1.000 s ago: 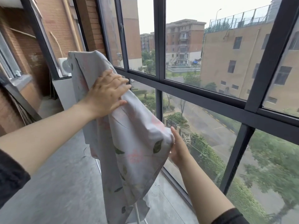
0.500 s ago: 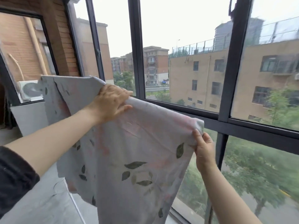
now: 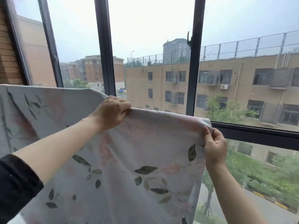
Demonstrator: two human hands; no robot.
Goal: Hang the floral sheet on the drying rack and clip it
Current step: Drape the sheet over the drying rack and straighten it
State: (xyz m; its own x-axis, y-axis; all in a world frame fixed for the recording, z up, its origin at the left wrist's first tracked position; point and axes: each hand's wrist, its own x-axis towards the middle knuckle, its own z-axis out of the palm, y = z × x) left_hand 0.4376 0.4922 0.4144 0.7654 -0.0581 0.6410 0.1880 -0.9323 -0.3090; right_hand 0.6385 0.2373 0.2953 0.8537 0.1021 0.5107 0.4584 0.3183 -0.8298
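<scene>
While the left hand (image 3: 111, 113) gripped the sheet's (image 3: 129, 159) top edge mid-frame, the right hand (image 3: 214, 147) pinched its corner; whatever lay behind the sheet stayed hidden.

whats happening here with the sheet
A person holds a floral sheet up in front of the window. The left hand grips its top edge and the right hand pinches the right corner. No rack or clip is in view, so it isn't clipped yet.

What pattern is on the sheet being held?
The pale fabric sheet shows dark green leaves and faint pink flowers; head view.
</scene>
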